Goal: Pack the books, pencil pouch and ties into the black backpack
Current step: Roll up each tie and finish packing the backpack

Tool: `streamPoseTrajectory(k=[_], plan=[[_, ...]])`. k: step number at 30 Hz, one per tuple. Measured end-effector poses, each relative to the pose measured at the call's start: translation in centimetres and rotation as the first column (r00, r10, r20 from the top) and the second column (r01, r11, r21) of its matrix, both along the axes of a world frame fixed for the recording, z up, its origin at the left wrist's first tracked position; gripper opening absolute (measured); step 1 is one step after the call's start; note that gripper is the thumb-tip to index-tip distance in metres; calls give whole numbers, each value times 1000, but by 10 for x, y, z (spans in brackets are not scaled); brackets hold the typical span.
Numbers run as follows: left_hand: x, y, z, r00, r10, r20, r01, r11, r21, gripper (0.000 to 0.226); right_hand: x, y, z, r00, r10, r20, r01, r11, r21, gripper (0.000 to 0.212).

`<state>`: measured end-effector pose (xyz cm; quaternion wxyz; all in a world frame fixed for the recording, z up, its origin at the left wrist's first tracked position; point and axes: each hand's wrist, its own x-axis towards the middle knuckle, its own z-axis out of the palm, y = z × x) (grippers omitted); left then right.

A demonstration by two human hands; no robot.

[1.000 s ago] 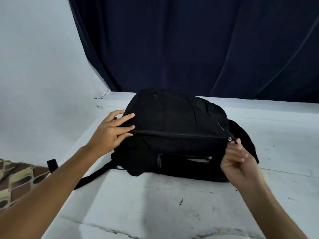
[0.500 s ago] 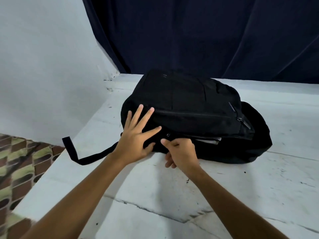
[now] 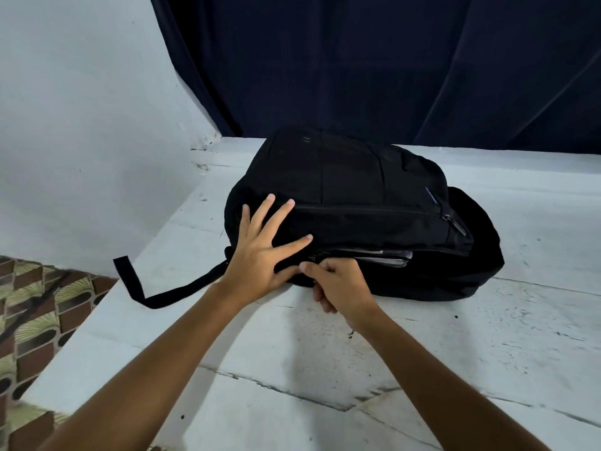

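Black backpack (image 3: 351, 196) on white table (image 3: 487, 346), left hand (image 3: 263, 252) flat on it, right hand (image 3: 338, 288) apparently pinching half-hidden zip pull.

Hands at the black backpack (image 3: 351, 190) zipper

Left hand (image 3: 260, 252) presses flat on it; right hand (image 3: 338, 284) pinches at the lower zipper (image 3: 313, 257), on the white table (image 3: 487, 353).

No legible text or labels

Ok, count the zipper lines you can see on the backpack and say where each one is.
2. The upper zipper runs closed across the black backpack, above the left hand. The lower zipper gapes open beside the right hand. Others may be hidden.
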<state>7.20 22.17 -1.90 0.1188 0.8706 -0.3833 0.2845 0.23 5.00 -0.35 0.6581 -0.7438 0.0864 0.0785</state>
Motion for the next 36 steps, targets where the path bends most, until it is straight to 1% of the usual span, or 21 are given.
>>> streamPoseTrajectory(k=[1,2,4,6,8,10,12,14,16,19,20,22,23,24,26,28,30,32,33,34,36], plan=[[0,-3,1,1000,-19,7,19,1000,-17,43,-2,-3,3,998,26,-56,-18,990,143,31],[1,-4,3,999,-38,18,39,998,-42,42,-2,-4,5,991,64,-116,-26,953,302,27],[3,-7,6,996,-82,48,85,993,-80,39,-4,-5,5,964,158,-216,-1,810,587,27],[5,-10,6,989,-114,90,122,989,-87,35,-5,-3,2,941,233,-244,34,653,757,31],[7,-11,7,984,-142,111,151,985,-81,32,-7,0,0,938,252,-238,81,508,857,30],[10,-11,8,980,-165,116,174,982,-74,30,-11,3,0,943,224,-247,149,381,912,29],[12,-10,9,977,-180,116,189,979,-70,28,-15,5,2,945,188,-266,209,276,938,30],[15,-9,12,974,-193,116,202,977,-70,27,-18,-2,4,952,139,-273,243,202,949,33],[17,-6,13,973,-199,117,207,976,-62,28,-23,-20,4,964,60,-260,247,171,954,37],[24,-1,12,969,-214,121,218,976,-26,29,-33,-79,-2,960,-133,-247,265,140,954,39],[25,0,11,969,-214,126,217,976,-9,28,-36,-104,-5,949,-195,-246,272,119,955,35],[24,-5,12,973,-196,124,195,981,17,24,-43,-150,-13,944,-246,-220,244,67,968,24],[21,-9,14,976,-182,116,181,983,17,19,-45,-165,-16,950,-240,-200,222,69,973,22],[16,-19,17,978,-180,106,180,984,3,14,-49,-176,-19,955,-229,-188,216,102,971,23],[0,-46,23,971,-218,101,222,975,-29,24,-51,-182,-21,963,-202,-180,223,218,950,28],[-20,-91,28,946,-306,107,308,951,-5,32,-52,-183,-18,972,-175,-159,204,277,939,39],[-37,-144,28,939,-324,112,315,945,85,38,-55,-186,-15,976,-151,-156,194,280,940,45],[-43,-190,24,963,-241,125,220,962,162,44,-58,-192,-13,977,-133,-168,200,289,936,48],[-42,-207,22,973,-196,125,171,968,185,44,-60,-193,-12,978,-122,-168,197,295,935,49],[-38,-220,20,978,-161,129,135,972,191,40,-61,-196,-11,980,-107,-168,193,297,935,49],[-29,-232,14,981,-145,126,123,978,168,25,-58,-201,-8,982,-76,-175,190,264,946,47]])
